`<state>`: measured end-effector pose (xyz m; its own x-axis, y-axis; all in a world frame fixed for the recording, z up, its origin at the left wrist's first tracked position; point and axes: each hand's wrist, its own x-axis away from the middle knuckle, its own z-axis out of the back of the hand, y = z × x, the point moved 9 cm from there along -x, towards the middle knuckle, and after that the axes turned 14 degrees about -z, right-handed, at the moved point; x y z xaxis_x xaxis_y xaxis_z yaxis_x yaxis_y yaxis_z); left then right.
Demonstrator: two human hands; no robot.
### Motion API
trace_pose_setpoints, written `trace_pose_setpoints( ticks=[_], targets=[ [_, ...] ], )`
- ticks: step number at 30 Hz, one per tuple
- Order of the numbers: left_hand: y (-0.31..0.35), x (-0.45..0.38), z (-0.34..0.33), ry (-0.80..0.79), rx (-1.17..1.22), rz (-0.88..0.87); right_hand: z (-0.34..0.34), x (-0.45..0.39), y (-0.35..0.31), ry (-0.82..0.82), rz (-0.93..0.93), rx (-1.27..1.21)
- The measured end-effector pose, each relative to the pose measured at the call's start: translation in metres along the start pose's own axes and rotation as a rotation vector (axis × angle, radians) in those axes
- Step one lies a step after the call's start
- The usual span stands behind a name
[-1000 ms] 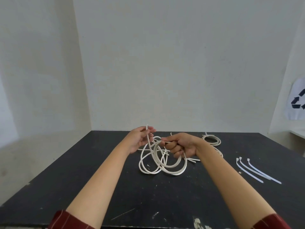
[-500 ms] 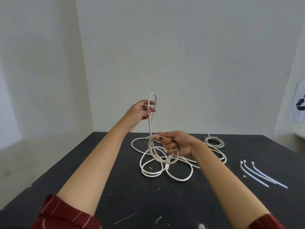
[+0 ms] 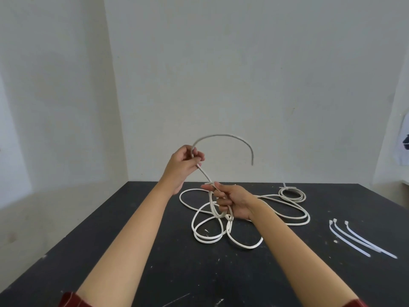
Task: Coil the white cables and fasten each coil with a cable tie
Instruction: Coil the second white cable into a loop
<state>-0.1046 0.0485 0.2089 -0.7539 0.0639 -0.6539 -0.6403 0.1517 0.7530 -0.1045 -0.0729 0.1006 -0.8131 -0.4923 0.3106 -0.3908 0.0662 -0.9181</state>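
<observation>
Left hand [image 3: 184, 161] is raised above the far edge of the black desk [image 3: 110, 251], its thumb and fingers pinching the white cable [image 3: 245, 245] near one end; beyond the pinch the free end arcs up and over to the right and hangs in the air. From the left hand the cable runs down at a slant to the right hand [image 3: 234, 201], which is lower and nearer, its fingers curled round a small bundle of loops that dangle under the fist. More of the same cable lies slack on the desk in wide loops beneath and to the right of the right hand. Farther back on the right sits a tied coil [image 3: 292, 194], a neat round coil of white cable resting flat on the desk, well apart from both hands. Three loose cable ties [image 3: 358, 239] lie side by side on the desk near its right edge, slanting toward the near right.
</observation>
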Motion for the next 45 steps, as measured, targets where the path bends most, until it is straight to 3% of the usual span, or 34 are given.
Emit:
trace_pose_setpoints(
  ticks=[6, 9, 13, 16, 22, 25, 32, 37, 41, 45],
  targets=[
    [-0.020, 0.010, 0.002, 0.113, 0.130, 0.102, 0.012, -0.010, 0.002, 0.081, 0.109, -0.083],
    [-0.023, 0.013, -0.002, 0.030, 0.140, 0.085, 0.012, -0.008, 0.004, 0.005, 0.126, -0.164],
    [-0.016, 0.025, -0.011, -0.219, 0.065, 0.057, 0.012, -0.003, 0.000, -0.073, 0.132, -0.186],
    [-0.020, 0.036, -0.005, -0.259, 0.258, 0.158, 0.010, -0.001, -0.005, -0.082, 0.157, -0.162],
    [-0.046, 0.061, -0.008, -0.288, 0.250, 0.408, 0.014, 0.005, -0.014, 0.102, 0.270, -0.035],
    [-0.055, 0.071, -0.015, -0.335, 0.198, 0.447, 0.017, 0.007, -0.013, 0.171, 0.286, -0.015],
    [-0.072, 0.087, -0.032, -0.441, 0.327, 0.497, 0.031, 0.007, -0.003, 0.253, 0.267, -0.075],
    [-0.077, 0.073, -0.026, -0.223, 0.286, 0.410, 0.029, 0.005, -0.006, 0.265, 0.272, 0.043],
    [-0.075, 0.070, -0.031, -0.189, 0.266, 0.353, 0.028, 0.003, -0.012, 0.276, 0.307, 0.115],
    [-0.067, 0.054, -0.017, -0.026, 0.316, 0.241, 0.025, -0.001, -0.005, 0.265, 0.313, 0.275]
  ],
)
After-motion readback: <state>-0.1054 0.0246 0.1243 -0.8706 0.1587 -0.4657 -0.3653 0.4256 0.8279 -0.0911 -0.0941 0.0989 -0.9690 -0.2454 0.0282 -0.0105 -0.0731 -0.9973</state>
